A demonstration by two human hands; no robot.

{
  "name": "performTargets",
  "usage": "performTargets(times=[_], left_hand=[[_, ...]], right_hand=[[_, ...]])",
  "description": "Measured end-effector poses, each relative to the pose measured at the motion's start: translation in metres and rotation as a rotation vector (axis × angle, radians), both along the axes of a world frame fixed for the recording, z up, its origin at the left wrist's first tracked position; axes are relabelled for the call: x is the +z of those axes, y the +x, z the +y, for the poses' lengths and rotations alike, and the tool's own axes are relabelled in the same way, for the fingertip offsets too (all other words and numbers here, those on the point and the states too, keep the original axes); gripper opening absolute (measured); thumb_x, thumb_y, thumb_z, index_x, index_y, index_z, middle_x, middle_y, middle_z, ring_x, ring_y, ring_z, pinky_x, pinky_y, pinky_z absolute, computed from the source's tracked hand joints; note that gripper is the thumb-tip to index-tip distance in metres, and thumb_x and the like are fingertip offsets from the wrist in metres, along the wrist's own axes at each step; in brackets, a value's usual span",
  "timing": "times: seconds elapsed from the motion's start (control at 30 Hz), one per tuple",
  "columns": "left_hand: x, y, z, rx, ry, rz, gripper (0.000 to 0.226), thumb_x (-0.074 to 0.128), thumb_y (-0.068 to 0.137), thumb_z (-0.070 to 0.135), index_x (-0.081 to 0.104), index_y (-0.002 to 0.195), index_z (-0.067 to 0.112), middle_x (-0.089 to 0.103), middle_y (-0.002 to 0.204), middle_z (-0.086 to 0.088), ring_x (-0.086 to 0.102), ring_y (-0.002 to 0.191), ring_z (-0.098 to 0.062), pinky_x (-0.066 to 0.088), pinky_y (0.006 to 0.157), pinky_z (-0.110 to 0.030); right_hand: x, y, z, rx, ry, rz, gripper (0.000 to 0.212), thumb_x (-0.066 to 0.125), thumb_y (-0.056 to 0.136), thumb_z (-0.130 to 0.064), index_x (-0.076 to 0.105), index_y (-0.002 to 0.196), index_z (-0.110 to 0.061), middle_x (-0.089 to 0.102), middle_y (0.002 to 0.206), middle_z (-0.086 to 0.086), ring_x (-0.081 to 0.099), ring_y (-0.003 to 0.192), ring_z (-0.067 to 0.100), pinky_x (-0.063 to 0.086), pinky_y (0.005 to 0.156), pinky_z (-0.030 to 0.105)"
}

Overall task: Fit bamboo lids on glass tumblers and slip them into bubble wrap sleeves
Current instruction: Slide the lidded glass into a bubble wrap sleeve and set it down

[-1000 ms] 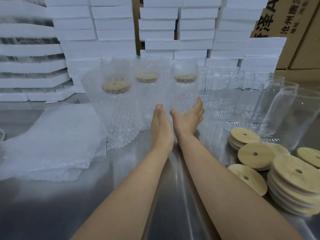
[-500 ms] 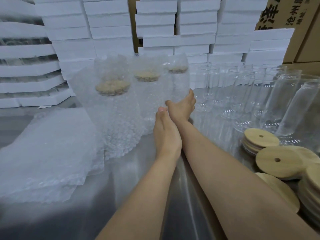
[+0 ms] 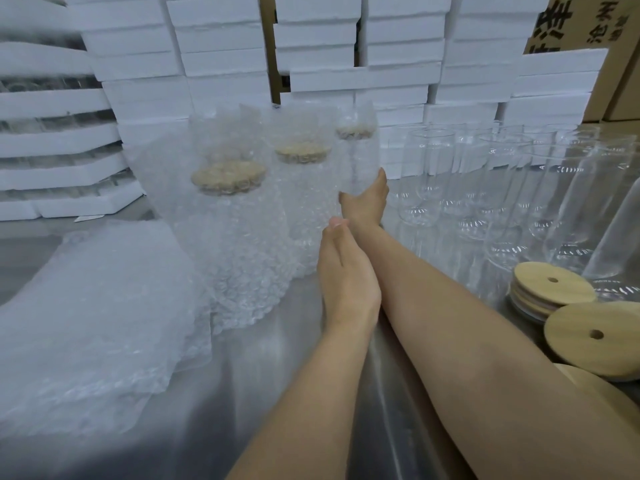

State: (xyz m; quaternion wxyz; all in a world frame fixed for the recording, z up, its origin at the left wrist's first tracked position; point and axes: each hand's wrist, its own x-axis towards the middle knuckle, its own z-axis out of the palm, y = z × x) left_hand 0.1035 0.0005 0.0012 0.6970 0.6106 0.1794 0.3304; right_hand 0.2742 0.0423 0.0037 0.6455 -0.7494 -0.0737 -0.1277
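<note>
A single wide-angle view from the person's head looks forward and down along the forearms (image 3: 311, 393) onto the table (image 3: 242, 393), which lies close under the lens. It faces the stacked foam boxes (image 3: 221, 60) at the back; straight lines bow near the edges

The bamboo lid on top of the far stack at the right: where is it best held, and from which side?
By its rim, from above: thumb on the near-left edge, fingers on the far edge. The lid lies flat on its stack, so only its thin edge offers a hold. Glasses stand close behind, so a low approach from there looks blocked.
</note>
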Motion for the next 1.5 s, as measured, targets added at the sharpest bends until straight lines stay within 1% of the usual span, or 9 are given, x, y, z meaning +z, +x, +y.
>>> performTargets(times=[0.17, 0.43, 0.67, 0.87, 1.03, 1.2, 1.3, 1.4, 1.5], left_hand=[[0.001, 0.003, -0.001, 0.014, 0.012, 0.005, 0.049, 0.022, 0.104, 0.042, 0.057, 0.128, 0.017, 0.056, 0.133, 0.005, 0.048, 0.125, -0.004, 0.035, 0.112, -0.034], [-0.003, 0.009, 0.001, 0.024, 0.049, 0.02, 0.051, 0.021, 0.104, 0.043, 0.06, 0.123, 0.017, 0.057, 0.131, 0.003, 0.048, 0.126, -0.008, 0.036, 0.111, -0.037], [-0.004, 0.011, 0.003, 0.017, 0.032, -0.007, 0.051, 0.022, 0.104, 0.044, 0.064, 0.112, 0.015, 0.063, 0.12, -0.001, 0.056, 0.116, -0.012, 0.041, 0.107, -0.038], [0.002, 0.005, 0.002, 0.07, 0.007, -0.005, 0.048, 0.026, 0.105, 0.036, 0.062, 0.08, 0.018, 0.067, 0.101, -0.008, 0.063, 0.103, -0.025, 0.044, 0.102, -0.047], [0.004, -0.011, -0.004, 0.001, 0.102, 0.084, 0.047, 0.027, 0.105, 0.035, 0.066, 0.097, 0.011, 0.068, 0.105, -0.007, 0.063, 0.101, -0.019, 0.047, 0.099, -0.04], [-0.001, -0.028, -0.012, -0.096, 0.337, 0.114, 0.035, 0.036, 0.098, 0.014, 0.069, 0.091, 0.012, 0.069, 0.087, 0.006, 0.061, 0.079, 0.005, 0.04, 0.068, -0.003], [0.001, -0.028, -0.014, -0.094, 0.337, 0.139, 0.022, 0.044, 0.096, 0.004, 0.066, 0.097, 0.007, 0.069, 0.099, -0.01, 0.063, 0.086, -0.01, 0.047, 0.078, -0.016], [0.002, -0.023, -0.012, -0.057, 0.234, 0.124, 0.017, 0.052, 0.093, -0.001, 0.062, 0.107, 0.002, 0.067, 0.108, -0.018, 0.065, 0.097, -0.024, 0.051, 0.091, -0.032], [0.002, -0.014, -0.016, 0.008, 0.349, 0.084, 0.024, 0.055, 0.087, -0.006, 0.062, 0.109, 0.0, 0.066, 0.108, -0.013, 0.061, 0.093, -0.018, 0.048, 0.086, -0.019]], right_hand=[[0.0, 0.007, 0.003, 0.082, -0.016, -0.003, 0.089, 0.069, 0.087, -0.017, 0.012, 0.155, -0.012, 0.021, 0.158, 0.012, 0.03, 0.143, 0.026, 0.03, 0.112, 0.034], [0.002, 0.01, 0.005, 0.156, -0.093, -0.019, 0.073, 0.065, 0.088, -0.016, 0.024, 0.148, -0.009, 0.036, 0.144, 0.017, 0.042, 0.131, 0.032, 0.035, 0.109, 0.043], [0.003, -0.022, -0.008, 0.065, -0.063, 0.061, 0.078, 0.065, 0.092, -0.02, 0.017, 0.152, -0.008, 0.02, 0.154, 0.015, 0.032, 0.139, 0.031, 0.029, 0.113, 0.038], [0.0, -0.083, -0.049, 0.096, 0.027, 0.084, 0.059, 0.054, 0.09, -0.001, 0.033, 0.145, -0.004, 0.035, 0.146, 0.019, 0.043, 0.131, 0.029, 0.03, 0.104, 0.025], [-0.005, -0.136, -0.08, 0.114, 0.059, 0.116, 0.045, 0.056, 0.091, -0.006, 0.046, 0.135, -0.009, 0.051, 0.13, 0.012, 0.054, 0.117, 0.023, 0.041, 0.096, 0.025], [-0.008, -0.171, -0.104, 0.185, 0.174, 0.167, 0.034, 0.054, 0.09, 0.0, 0.057, 0.122, -0.008, 0.063, 0.114, 0.008, 0.061, 0.103, 0.019, 0.048, 0.096, 0.027], [-0.007, -0.18, -0.113, 0.148, 0.273, 0.216, 0.027, 0.051, 0.093, -0.002, 0.059, 0.118, -0.008, 0.064, 0.114, 0.009, 0.062, 0.102, 0.021, 0.05, 0.09, 0.024], [-0.001, -0.181, -0.116, 0.111, 0.265, 0.241, 0.031, 0.048, 0.094, -0.006, 0.055, 0.124, -0.01, 0.058, 0.113, 0.003, 0.055, 0.097, 0.016, 0.039, 0.07, 0.011], [0.005, -0.176, -0.113, 0.039, 0.305, 0.273, 0.035, 0.045, 0.096, -0.011, 0.052, 0.13, -0.011, 0.056, 0.128, 0.007, 0.055, 0.114, 0.022, 0.041, 0.097, 0.026]])
